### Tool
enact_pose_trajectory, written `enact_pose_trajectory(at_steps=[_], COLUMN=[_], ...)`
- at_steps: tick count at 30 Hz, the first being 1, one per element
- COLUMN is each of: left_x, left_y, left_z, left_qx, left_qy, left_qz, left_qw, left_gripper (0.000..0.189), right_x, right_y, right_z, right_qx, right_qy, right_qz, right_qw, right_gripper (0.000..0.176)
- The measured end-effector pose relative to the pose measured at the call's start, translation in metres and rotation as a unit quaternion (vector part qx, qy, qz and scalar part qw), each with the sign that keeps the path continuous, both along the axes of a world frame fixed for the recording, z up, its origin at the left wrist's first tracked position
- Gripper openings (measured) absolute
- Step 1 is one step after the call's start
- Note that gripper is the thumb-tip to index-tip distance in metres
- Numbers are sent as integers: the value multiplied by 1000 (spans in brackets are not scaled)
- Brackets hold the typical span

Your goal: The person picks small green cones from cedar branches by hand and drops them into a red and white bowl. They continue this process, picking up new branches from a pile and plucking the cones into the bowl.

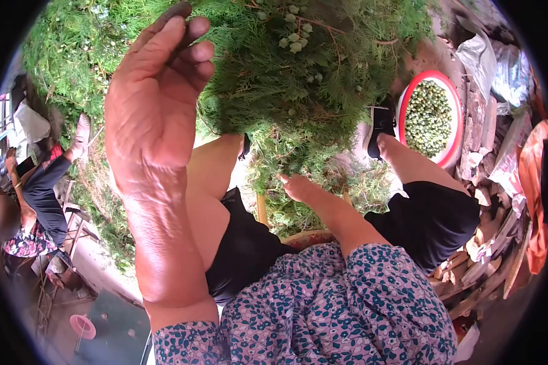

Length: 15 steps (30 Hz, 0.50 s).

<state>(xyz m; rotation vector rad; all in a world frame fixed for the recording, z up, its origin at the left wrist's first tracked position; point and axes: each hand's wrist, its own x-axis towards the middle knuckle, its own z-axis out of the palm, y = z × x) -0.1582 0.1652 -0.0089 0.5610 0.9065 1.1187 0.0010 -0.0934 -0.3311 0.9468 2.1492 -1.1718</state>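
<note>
My left hand (155,100) is raised close to the camera, palm showing. Its fingers are loosely curved and apart, and I see nothing held in them. Behind it spreads a large heap of green conifer branches (274,91) bearing pale green cones (295,42). Lower down, between my knees, my right hand (297,187) is over more conifer sprigs (280,152). One digit sticks out toward the left; the other fingers are hidden, so its grip cannot be made out. A white basin with a red rim (456,100) holds many small green cones (429,118), beyond my right knee.
Firewood (481,249) and plastic bags (508,73) lie along the right side, beside an orange cloth (534,194). Another person (42,201) sits at the far left. A pink round item (83,326) is at the lower left. Yellow legs (262,208) show between my knees.
</note>
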Motion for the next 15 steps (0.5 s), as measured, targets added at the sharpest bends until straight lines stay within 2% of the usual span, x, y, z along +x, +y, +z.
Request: enact_pose_trajectory(at_steps=[2, 3, 6, 7, 8, 10, 11, 12, 13, 14, 15], left_x=[2, 3, 1, 0, 13, 40, 37, 29, 21, 18, 28], left_y=[0, 0, 5, 5, 0, -10, -6, -2, 2, 5, 2], left_z=[0, 1, -2, -1, 11, 36, 27, 16, 4, 0, 6], left_qx=[3, -5, -5, 4, 1, -22, -21, -16, -3, 13, 9], left_qy=[1, 9, 7, -1, -4, 59, 63, 60, 58, 56, 93], left_qz=[-8, -1, -4, -17, -16, 109, 93, 93, 26, -41, -38], left_qw=[1000, 1000, 1000, 1000, 1000, 992, 993, 994, 998, 997, 995], left_gripper=[28, 28, 28, 28, 28, 27, 23, 23, 26, 29, 31], right_x=[1, 0, 17, 25, 30, 53, 59, 67, 73, 77, 79], right_y=[-3, -2, -13, 4, 8, 10, 22, 38, 53, 70, 87], right_z=[-3, -5, -35, -13, -18, -15, -6, 3, 20, 46, 77], right_qx=[-37, -116, -117, -81, -48, -45, -43, -101, -157, -147, -183], right_qy=[-30, -78, -38, -20, -56, 27, 26, 43, 60, 60, 74], right_qz=[-11, -113, -167, -149, -107, -297, -297, -326, -356, -358, -412], right_qw=[999, 984, 978, 985, 992, 953, 954, 939, 919, 920, 889], right_gripper=[21, 32, 39, 35, 32, 22, 22, 21, 20, 20, 23])
